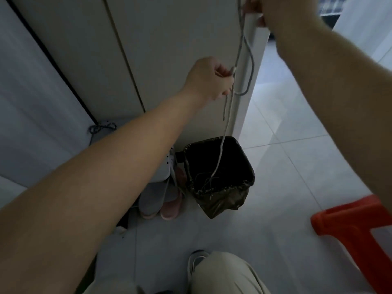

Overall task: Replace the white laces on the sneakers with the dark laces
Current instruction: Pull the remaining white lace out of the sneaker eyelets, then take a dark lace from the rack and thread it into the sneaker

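Top of frame: your right hand (257, 9) pinches the laces (251, 60) high | centre: left hand (209, 78) grips them | white lace (224, 132) trails into bin (247, 154), seemingly for discarding.

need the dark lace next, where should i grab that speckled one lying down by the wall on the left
Pinch the bunched loop of the dark speckled lace from above, probably with the left hand once it drops the pale lace. It lies flat and coiled, so a top-down pinch gathers the strands.
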Available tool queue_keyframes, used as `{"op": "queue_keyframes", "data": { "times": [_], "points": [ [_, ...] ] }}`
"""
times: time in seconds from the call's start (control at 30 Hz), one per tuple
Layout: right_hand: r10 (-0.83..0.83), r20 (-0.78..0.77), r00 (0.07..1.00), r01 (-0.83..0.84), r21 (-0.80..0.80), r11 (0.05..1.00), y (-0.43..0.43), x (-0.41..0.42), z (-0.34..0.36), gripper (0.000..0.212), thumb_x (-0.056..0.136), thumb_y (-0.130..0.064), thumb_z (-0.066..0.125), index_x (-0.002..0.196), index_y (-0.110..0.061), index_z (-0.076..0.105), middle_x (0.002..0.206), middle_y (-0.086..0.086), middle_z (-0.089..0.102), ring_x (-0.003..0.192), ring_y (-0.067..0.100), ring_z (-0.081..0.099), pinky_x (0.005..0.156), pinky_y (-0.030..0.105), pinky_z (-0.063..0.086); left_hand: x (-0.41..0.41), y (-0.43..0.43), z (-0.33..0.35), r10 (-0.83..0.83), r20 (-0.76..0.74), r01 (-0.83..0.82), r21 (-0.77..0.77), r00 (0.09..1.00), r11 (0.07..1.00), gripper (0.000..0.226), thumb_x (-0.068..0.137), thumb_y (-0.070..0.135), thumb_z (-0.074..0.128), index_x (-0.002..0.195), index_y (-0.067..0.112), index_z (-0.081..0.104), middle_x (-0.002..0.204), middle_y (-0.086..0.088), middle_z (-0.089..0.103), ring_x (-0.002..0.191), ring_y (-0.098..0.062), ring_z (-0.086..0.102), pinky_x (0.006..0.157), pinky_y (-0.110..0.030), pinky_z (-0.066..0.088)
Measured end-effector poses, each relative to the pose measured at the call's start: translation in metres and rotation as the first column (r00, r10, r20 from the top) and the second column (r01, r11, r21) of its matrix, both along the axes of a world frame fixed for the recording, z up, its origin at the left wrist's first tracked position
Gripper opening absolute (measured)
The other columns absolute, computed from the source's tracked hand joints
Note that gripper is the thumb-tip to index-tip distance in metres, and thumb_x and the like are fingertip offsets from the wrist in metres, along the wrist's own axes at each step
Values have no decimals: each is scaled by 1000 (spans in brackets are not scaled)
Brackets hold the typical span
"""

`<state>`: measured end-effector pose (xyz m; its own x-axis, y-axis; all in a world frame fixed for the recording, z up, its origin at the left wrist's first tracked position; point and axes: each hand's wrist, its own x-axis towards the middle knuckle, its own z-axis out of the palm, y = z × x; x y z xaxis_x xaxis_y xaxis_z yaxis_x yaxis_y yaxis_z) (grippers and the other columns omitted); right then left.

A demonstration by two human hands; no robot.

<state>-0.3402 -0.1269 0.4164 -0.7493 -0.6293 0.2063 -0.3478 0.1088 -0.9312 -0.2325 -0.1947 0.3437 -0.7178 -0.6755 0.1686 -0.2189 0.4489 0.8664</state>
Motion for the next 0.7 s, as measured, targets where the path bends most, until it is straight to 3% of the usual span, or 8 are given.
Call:
{"op": "queue_keyframes", "data": {
  "times": [0.07,0.17,0.2,0.3,0.4,0.47,0.6,0.7],
  "points": [
    [-64,-104,993,54,-92,994,-8,7,-12,21,84,-23,52,63,-22,49,64,-4,59,56,8,58,52,20,43,-1,-3,-19,2,53,-5,53,999,999,18,85,11,63,68,12,57,64,-6,63,72,-29,66,67,-40,57],
    [-40,-225,973,69,121,990,-9,17,-59,33,80,-37,63,55,-15,60,60,4,65,56,15,60,56,35,48,3,-8,-67,2,177,-29,149,984,988,11,81,9,65,70,8,62,72,-15,65,75,-30,65,78,-44,56],
    [-3,-224,975,56,231,971,-7,19,-80,33,81,-37,63,60,-12,64,65,9,68,55,14,57,59,36,50,6,-10,-84,1,225,-37,157,974,987,2,78,11,65,76,9,65,80,-18,67,81,-31,66,81,-46,56],
    [141,-99,985,-64,545,836,-2,24,-144,24,81,-32,66,91,-10,72,90,15,71,72,21,63,75,37,55,19,-11,-122,-21,358,-59,209,933,976,22,86,11,56,108,10,62,111,-15,63,107,-31,60,93,-43,50],
    [224,-9,974,-149,721,676,2,26,-188,45,79,-31,72,117,-9,62,110,12,67,91,26,64,84,34,52,37,-16,-141,-37,410,-28,152,911,988,39,91,17,58,128,10,51,127,-8,56,115,-23,54,97,-35,46],
    [272,-25,962,-153,776,612,4,29,-202,49,80,-34,70,121,-10,59,113,12,64,94,27,62,85,36,51,52,-26,-149,4,428,-53,103,904,993,39,90,19,59,128,11,52,128,-5,55,115,-20,54,94,-30,45],
    [346,3,938,-224,768,601,-1,40,-212,66,81,-37,70,136,-10,45,126,12,57,109,30,57,94,38,47,98,-55,-156,216,468,-232,-23,857,972,29,92,20,56,119,10,57,120,-4,60,107,-19,56,85,-27,47],
    [415,-11,910,-256,771,583,-10,51,-215,66,83,-40,67,137,-11,43,130,11,54,114,28,54,93,32,44,137,-79,-157,481,389,-465,-141,786,874,13,93,17,53,101,9,61,106,-7,64,96,-20,59,74,-25,42]
  ]
}}
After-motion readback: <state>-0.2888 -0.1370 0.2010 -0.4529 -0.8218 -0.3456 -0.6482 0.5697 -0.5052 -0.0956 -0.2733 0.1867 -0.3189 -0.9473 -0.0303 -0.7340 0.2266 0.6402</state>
